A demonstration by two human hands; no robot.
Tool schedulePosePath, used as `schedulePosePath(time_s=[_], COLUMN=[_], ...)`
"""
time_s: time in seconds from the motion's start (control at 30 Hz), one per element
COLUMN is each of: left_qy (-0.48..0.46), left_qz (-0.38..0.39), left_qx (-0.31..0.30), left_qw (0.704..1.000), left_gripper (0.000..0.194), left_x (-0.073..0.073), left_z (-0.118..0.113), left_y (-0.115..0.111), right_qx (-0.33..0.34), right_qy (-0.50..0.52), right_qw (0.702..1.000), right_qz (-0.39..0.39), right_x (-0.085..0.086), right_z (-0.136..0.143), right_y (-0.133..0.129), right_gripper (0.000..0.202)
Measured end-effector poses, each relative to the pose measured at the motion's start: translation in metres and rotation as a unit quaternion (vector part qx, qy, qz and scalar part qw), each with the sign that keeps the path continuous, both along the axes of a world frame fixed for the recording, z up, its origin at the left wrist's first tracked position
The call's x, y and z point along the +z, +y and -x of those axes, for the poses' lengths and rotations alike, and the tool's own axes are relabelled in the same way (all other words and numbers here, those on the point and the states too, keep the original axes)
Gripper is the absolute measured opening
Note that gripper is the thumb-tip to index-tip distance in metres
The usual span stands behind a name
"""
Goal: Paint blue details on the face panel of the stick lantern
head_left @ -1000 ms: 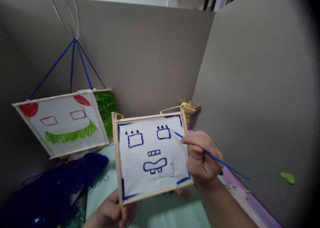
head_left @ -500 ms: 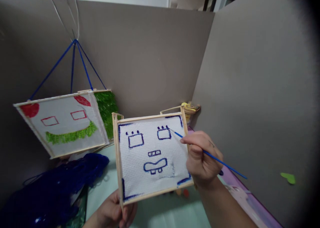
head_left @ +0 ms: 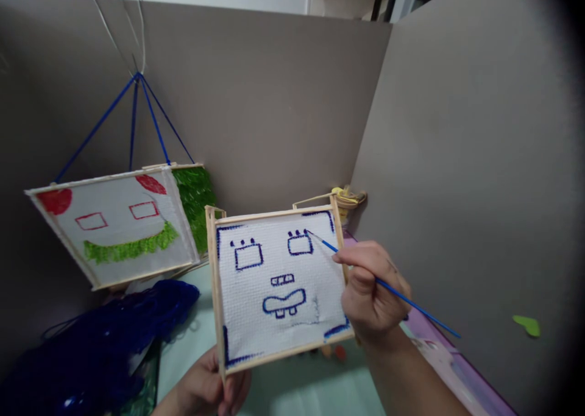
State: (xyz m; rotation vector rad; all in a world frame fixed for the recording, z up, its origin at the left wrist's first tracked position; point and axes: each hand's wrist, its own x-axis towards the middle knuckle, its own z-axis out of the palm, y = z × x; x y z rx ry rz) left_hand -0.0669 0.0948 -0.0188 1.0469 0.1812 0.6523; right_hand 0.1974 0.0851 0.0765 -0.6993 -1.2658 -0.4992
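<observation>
My left hand [head_left: 212,379] grips the lower left corner of a wooden stick frame [head_left: 214,294], its fingers closed round the wood. White textured paper [head_left: 283,337] fills the frame's front, tilted toward me. Dark blue lines on it form two rectangular eyes with lashes, a small nose, a toothed mouth and corner marks. In my right hand [head_left: 377,291] is a thin blue paintbrush [head_left: 418,308], pinched between thumb and fingers. The brush tip is at the rightmost lash of the right eye; whether it touches the paper I cannot tell.
A box-like lantern [head_left: 132,233] with a painted face and green side hangs on blue cords [head_left: 98,126] at the left. Below it lies a heap of dark blue yarn [head_left: 105,337]. A yellow bundle [head_left: 348,197] is behind the frame. A green heart [head_left: 527,325] is on the right partition.
My right hand has shifted slightly right and down with the paintbrush. The frame and my left hand stay where they were.
</observation>
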Motion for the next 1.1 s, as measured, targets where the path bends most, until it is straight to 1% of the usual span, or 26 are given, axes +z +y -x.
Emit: schedulePosePath(time_s=[0.13,0.33,0.53,0.9,1.1], left_qy=[0.003,0.006,0.024,0.049,0.044], left_qz=[-0.006,0.012,0.008,0.018,0.014], left_qx=[0.015,0.013,0.022,0.026,0.029], left_qw=[1.000,1.000,0.999,0.998,0.999], left_gripper=[0.033,0.029,0.030,0.032,0.034], left_x=[-0.001,-0.004,0.001,0.007,0.006], left_z=[0.000,0.002,0.001,0.000,-0.001], left_y=[-0.001,-0.002,-0.004,-0.005,-0.005], right_qx=[0.012,0.022,0.041,0.035,0.027], right_qy=[-0.005,-0.014,-0.010,-0.008,-0.004], right_qw=[1.000,1.000,0.999,0.999,1.000], right_qz=[0.009,0.011,0.024,0.011,-0.001], right_x=[0.002,0.004,0.002,0.002,0.003], right_z=[0.000,0.001,0.000,0.001,0.002], right_y=[-0.001,-0.002,-0.002,-0.003,-0.003], right_gripper=[0.019,0.019,0.018,0.017,0.017])
